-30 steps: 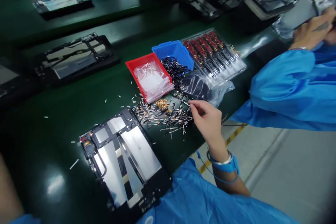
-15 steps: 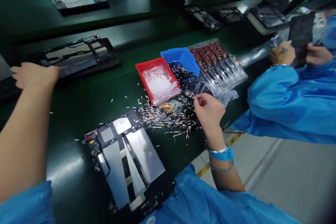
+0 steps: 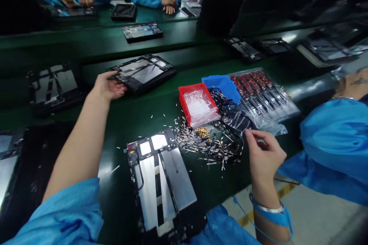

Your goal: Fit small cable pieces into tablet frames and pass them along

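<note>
My left hand (image 3: 107, 87) grips the near left corner of an opened tablet (image 3: 143, 71), thumb on top and fingers below; the tablet rests tilted over a dark base. My right hand (image 3: 266, 149) is closed in a pinch beside a dark plastic bag (image 3: 240, 120); whatever its fingertips hold is too small to make out. Before me lies another opened tablet (image 3: 184, 178), with silver plates and dark cables exposed. Small black cables and white strips (image 3: 218, 149) are scattered between it and my right hand, around a cluster of gold-coloured parts (image 3: 202, 133).
A red bin (image 3: 184, 103) holds bagged white strips; a blue bin (image 3: 232, 88) holds black cables. Behind them lies a clear tray (image 3: 263, 92) of red-and-black parts. More opened tablets (image 3: 54, 84) stand left. A co-worker's blue sleeve (image 3: 339, 145) is close at right.
The view has swung left and up. My left hand has moved rightward and now grips the tablet's corner; that tablet sits farther right. My right hand stays pinched near the bag.
</note>
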{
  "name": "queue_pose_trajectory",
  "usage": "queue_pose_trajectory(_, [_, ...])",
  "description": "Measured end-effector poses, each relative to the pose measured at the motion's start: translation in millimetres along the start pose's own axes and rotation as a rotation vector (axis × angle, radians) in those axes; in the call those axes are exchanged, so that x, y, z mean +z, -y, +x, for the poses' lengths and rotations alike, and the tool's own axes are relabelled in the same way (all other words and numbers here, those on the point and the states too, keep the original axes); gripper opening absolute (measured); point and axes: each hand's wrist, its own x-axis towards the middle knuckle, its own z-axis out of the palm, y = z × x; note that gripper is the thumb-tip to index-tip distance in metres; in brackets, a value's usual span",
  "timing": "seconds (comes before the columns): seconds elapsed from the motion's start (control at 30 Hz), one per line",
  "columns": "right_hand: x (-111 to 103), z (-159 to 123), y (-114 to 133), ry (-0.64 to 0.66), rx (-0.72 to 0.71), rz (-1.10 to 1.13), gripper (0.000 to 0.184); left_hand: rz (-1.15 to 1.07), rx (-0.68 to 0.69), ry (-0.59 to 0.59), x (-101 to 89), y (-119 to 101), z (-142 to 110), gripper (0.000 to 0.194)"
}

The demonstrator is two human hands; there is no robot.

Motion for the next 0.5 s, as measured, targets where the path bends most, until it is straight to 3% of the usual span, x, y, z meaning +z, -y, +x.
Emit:
queue_pose_trajectory(0.1, [-4.1, -2.2, 1.3, -0.016, 0.075, 0.153, 0.021, -0.212, -0.101, 0.032, 29.6, -13.4, -17.4, 0.032])
queue_pose_trajectory(0.2, [-5.9, -4.8, 5.2, -0.036, 0.179, 0.291, 0.02, -0.381, -0.103, -0.026, 54.6, -26.4, -43.6, 0.021])
queue_pose_trajectory(0.27, [-7.3, -6.5, 8.7, -0.065, 0.221, 0.381, 0.022, -0.457, -0.098, -0.081, 61.6, -33.3, -71.1, 0.014])
queue_pose_trajectory(0.37, [-9.9, -8.0, 12.9, -0.037, 0.277, 0.506, 0.024, -0.52, -0.097, -0.16, 57.7, -35.7, -135.5, 0.011])
queue_pose_trajectory(0.5, [-11.9, -10.7, 21.2, 0.136, 0.347, 0.624, 0.025, -0.524, -0.105, -0.255, 50.6, -13.7, -254.5, 0.015])
